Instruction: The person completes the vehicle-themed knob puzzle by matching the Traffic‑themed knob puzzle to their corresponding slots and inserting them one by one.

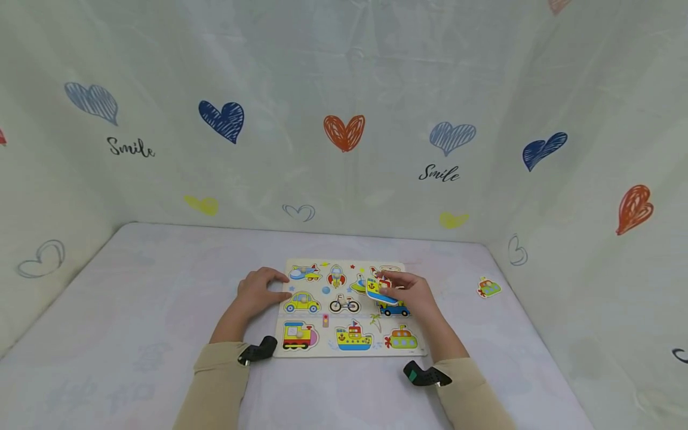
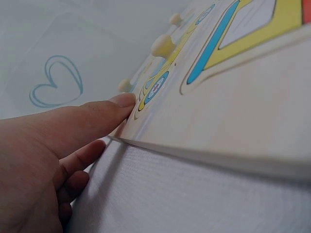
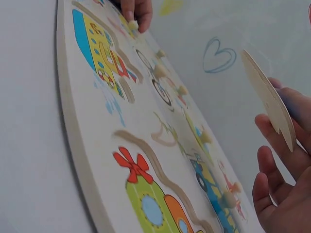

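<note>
A wooden peg puzzle board (image 1: 328, 343) with vehicle pictures lies on the table. My left hand (image 1: 258, 291) rests at its left edge, thumb on the face beside the yellow car (image 1: 302, 302), other fingers loosely bent. Raised over the board's right part, my right hand (image 1: 412, 294) pinches a ship puzzle piece (image 1: 378, 291) between thumb and fingers. The right wrist view shows the bare wooden back of this piece (image 3: 269, 99), tilted and clear of the board. In the bottom row, a ship-shaped recess (image 1: 353, 337) and a submarine recess (image 1: 402, 338) show printed pictures.
A loose submarine piece (image 1: 488, 288) lies on the table right of the board. Knobbed pieces, including a train (image 1: 298, 335), bicycle (image 1: 344, 303) and rocket (image 1: 336, 276), sit in the board. A white curtain (image 1: 290, 161) with hearts hangs behind the table.
</note>
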`<action>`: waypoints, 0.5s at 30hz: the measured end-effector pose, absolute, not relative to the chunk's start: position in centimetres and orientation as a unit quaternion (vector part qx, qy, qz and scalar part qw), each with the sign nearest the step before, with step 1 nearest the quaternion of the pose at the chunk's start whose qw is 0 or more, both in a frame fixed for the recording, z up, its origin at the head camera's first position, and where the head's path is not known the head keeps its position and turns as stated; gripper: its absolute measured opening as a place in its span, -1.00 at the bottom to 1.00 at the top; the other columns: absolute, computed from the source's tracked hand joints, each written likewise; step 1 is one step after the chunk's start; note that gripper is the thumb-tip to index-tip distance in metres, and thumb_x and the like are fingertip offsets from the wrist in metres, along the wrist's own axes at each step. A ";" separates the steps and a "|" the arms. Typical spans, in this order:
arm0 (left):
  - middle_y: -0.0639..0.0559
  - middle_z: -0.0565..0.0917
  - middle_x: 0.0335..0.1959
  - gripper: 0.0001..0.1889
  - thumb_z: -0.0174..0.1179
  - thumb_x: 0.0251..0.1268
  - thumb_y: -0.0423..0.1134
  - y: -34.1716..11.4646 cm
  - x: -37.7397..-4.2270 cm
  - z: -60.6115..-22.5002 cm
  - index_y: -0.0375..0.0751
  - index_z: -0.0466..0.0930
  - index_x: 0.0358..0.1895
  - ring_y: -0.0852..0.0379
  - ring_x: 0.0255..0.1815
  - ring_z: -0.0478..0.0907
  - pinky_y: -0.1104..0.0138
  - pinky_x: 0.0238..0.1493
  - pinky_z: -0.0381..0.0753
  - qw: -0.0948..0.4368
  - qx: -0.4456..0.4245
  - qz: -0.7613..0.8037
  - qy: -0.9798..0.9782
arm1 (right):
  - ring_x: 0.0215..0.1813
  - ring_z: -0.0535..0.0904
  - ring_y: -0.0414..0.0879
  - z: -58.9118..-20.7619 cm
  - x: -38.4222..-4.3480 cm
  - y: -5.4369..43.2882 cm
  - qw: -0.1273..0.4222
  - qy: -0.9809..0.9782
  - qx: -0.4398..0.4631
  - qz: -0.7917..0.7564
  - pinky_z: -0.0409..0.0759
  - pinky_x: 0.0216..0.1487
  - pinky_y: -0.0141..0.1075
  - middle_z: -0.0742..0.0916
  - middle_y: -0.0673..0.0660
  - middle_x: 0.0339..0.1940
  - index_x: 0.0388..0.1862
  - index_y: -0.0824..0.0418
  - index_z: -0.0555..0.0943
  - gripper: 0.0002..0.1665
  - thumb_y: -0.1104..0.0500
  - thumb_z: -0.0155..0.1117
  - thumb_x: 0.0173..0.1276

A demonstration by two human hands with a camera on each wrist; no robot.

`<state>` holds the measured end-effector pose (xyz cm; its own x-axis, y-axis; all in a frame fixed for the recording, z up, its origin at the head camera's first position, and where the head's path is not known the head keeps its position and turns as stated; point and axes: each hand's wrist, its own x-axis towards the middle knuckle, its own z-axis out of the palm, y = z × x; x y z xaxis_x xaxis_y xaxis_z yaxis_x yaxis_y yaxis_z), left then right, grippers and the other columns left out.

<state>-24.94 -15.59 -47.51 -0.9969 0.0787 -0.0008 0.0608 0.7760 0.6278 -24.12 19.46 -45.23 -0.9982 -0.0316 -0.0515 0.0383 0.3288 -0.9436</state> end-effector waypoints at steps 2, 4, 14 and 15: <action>-0.24 0.49 0.23 -0.63 0.42 0.09 -0.10 -15.6 -25.0 -47.6 -0.14 0.67 -0.04 -0.29 0.29 0.28 -0.20 0.22 0.17 0.013 0.038 0.331 0.943 | -0.08 0.58 -0.04 -45.2 -23.6 19.0 0.037 0.806 0.001 -0.591 0.52 -0.11 -0.34 0.75 0.00 0.00 0.04 0.09 0.72 -0.55 0.19 0.54 0.12; -0.25 0.48 0.23 -0.63 0.42 0.09 -0.10 -15.6 -25.0 -47.7 -0.14 0.67 -0.03 -0.30 0.29 0.28 -0.21 0.22 0.17 0.014 0.038 0.331 0.943 | -0.11 0.57 -0.02 -44.9 -23.0 18.5 0.046 0.795 -0.003 -0.605 0.55 -0.16 -0.33 0.75 0.02 -0.02 0.02 0.10 0.73 -0.57 0.22 0.53 0.12; -0.25 0.49 0.23 -0.62 0.43 0.08 -0.08 -15.7 -25.1 -47.7 -0.15 0.68 -0.04 -0.31 0.28 0.29 -0.22 0.22 0.18 0.016 0.041 0.331 0.943 | -0.29 0.53 -0.04 -44.8 -21.6 16.4 0.075 0.814 -0.031 -0.576 0.47 -0.36 -0.39 0.76 0.00 -0.05 -0.11 0.09 0.78 -0.68 0.18 0.55 0.09; -0.25 0.49 0.23 -0.62 0.43 0.08 -0.08 -15.6 -25.1 -47.6 -0.15 0.68 -0.04 -0.31 0.28 0.29 -0.22 0.22 0.18 0.017 0.041 0.332 0.942 | -0.28 0.54 -0.04 -44.9 -21.6 16.3 0.081 0.811 -0.034 -0.579 0.47 -0.36 -0.40 0.76 0.01 -0.04 -0.13 0.13 0.79 -0.69 0.18 0.55 0.10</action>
